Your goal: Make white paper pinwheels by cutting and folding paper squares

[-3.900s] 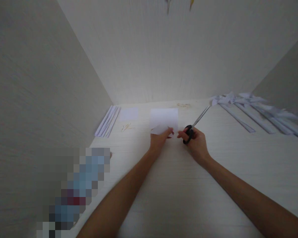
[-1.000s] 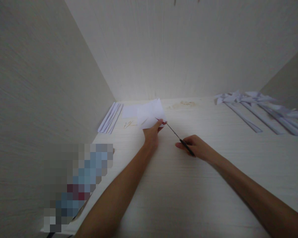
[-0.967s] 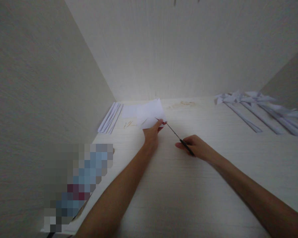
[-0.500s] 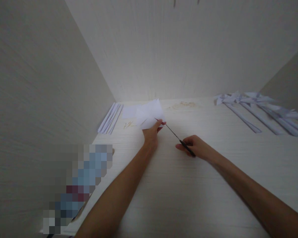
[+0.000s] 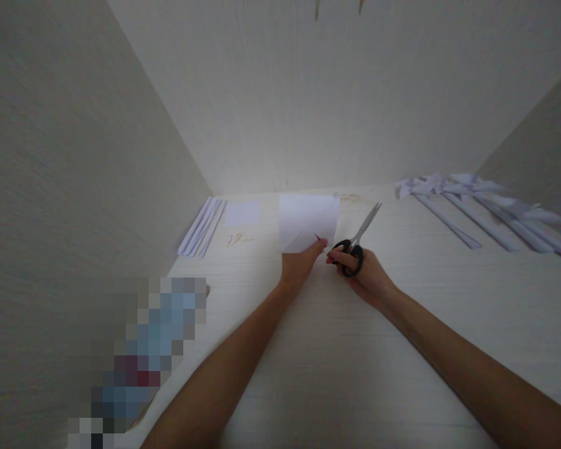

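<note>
Two hands meet at the near edge of a white sheet of paper [image 5: 308,221] lying flat on the pale table [image 5: 355,374]. The left hand [image 5: 300,267] pinches the sheet's near corner between thumb and fingertips, so the paper stretches away from the fingers toward the back wall. Just to its right, almost touching, the right hand [image 5: 361,274] holds black-handled scissors [image 5: 355,244] with fingers through the loops. Their blades stand slightly parted, pointing up and right, away from the sheet. Folded paper strips [image 5: 472,212] lie well apart on the right.
</note>
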`<state>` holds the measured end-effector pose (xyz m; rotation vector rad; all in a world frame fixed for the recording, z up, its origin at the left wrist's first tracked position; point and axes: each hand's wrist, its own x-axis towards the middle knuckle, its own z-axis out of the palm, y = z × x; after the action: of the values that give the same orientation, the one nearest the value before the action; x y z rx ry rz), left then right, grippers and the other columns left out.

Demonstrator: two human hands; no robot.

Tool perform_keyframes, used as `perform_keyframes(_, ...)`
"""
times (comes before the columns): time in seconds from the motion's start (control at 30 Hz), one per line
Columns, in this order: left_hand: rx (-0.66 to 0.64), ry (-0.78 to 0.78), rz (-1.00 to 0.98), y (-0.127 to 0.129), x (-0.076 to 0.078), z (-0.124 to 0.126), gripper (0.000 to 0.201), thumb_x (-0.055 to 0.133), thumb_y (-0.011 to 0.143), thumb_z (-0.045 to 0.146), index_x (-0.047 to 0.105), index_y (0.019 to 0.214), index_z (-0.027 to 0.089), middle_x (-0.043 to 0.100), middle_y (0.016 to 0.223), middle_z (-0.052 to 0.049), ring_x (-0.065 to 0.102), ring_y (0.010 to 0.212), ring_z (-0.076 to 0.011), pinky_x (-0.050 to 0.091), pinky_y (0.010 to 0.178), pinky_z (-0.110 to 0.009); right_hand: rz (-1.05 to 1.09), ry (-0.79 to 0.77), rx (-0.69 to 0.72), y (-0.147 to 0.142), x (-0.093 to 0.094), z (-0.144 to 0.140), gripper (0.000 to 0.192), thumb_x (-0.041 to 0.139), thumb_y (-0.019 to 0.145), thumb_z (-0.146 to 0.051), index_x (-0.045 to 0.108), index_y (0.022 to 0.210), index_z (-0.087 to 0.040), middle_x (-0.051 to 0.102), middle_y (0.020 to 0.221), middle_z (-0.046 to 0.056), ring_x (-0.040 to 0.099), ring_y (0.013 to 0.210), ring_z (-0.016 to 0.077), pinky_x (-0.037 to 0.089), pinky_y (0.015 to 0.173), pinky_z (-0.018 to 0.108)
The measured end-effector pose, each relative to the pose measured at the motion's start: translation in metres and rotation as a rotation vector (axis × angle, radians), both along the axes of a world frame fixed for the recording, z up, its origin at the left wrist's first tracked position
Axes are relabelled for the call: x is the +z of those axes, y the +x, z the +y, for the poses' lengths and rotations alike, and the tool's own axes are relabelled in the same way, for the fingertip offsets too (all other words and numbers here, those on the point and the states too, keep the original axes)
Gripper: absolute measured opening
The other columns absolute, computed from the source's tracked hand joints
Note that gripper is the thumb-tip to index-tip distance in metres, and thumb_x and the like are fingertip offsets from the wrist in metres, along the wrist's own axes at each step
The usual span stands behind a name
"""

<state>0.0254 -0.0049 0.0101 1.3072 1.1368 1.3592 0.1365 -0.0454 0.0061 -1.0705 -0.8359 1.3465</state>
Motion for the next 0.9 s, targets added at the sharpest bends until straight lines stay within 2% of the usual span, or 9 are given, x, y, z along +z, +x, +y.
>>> perform_keyframes(0.13, -0.017, 0.044, 0.121, -0.0008, 0.0017, -0.0028, 0.010, 0.065, 0.057, 0.022, 0.062, 0.066, 0.019, 0.065, 0.078, -0.001, 0.059, 0.080, -0.0168, 0.044, 0.080, -0.031, 0.079, -0.036, -0.037, 0.0005, -0.0015, 0.0031, 0.016, 0.070, 0.055, -0.025, 0.061, 0.060, -0.013, 0.058, 0.057, 0.000, 0.043, 0.051, 0.0061, 0.027, 0.045, 0.020)
perform_keyframes(0.3, -0.087, 0.100, 0.233, -0.0003, 0.0041, -0.0063, 0.005, 0.062, 0.062, 0.025, 0.063, 0.064, 0.020, 0.066, 0.074, -0.002, 0.059, 0.083, -0.0187, 0.039, 0.087, -0.033, 0.169, -0.062, -0.061, 0.0022, -0.0027, 0.0048, 0.016, 0.071, 0.055, -0.026, 0.061, 0.060, -0.013, 0.058, 0.055, 0.000, 0.043, 0.047, 0.0059, 0.025, 0.040, 0.019)
perform_keyframes(0.4, -0.085, 0.069, 0.263, -0.0002, 0.0054, -0.0074, 0.005, 0.061, 0.063, 0.025, 0.062, 0.064, 0.020, 0.066, 0.073, -0.002, 0.060, 0.082, -0.0195, 0.039, 0.087, -0.034, 0.184, -0.074, -0.060, 0.0031, -0.0033, 0.0047, 0.015, 0.070, 0.055, -0.023, 0.060, 0.060, -0.013, 0.059, 0.055, 0.000, 0.043, 0.045, 0.0051, 0.026, 0.040, 0.019)
perform_keyframes(0.57, -0.020, 0.073, 0.207, -0.0002, 0.0037, -0.0058, 0.007, 0.063, 0.060, 0.021, 0.061, 0.067, 0.020, 0.066, 0.077, -0.001, 0.060, 0.081, -0.0182, 0.040, 0.085, -0.033, 0.194, -0.077, -0.077, 0.0014, -0.0014, 0.0029, 0.017, 0.071, 0.048, -0.014, 0.060, 0.061, -0.015, 0.061, 0.057, -0.001, 0.052, 0.054, 0.0087, 0.031, 0.046, 0.019)
perform_keyframes(0.7, -0.042, 0.071, 0.115, -0.0002, 0.0019, -0.0032, 0.012, 0.064, 0.057, 0.020, 0.061, 0.069, 0.020, 0.066, 0.081, -0.001, 0.060, 0.079, -0.0164, 0.043, 0.080, -0.031, 0.133, -0.031, -0.092, 0.0003, -0.0010, 0.0024, 0.018, 0.072, 0.047, -0.013, 0.061, 0.061, -0.015, 0.062, 0.059, 0.000, 0.053, 0.058, 0.0100, 0.033, 0.051, 0.021)
perform_keyframes(0.9, -0.067, 0.019, 0.006, -0.0012, 0.0027, -0.0020, 0.013, 0.065, 0.055, 0.021, 0.060, 0.066, 0.017, 0.065, 0.081, -0.003, 0.060, 0.077, -0.0157, 0.045, 0.076, -0.030, 0.005, 0.029, -0.036, 0.0051, -0.0068, 0.0041, 0.012, 0.067, 0.057, -0.022, 0.061, 0.063, -0.014, 0.061, 0.059, 0.000, 0.045, 0.051, 0.0080, 0.027, 0.047, 0.022)
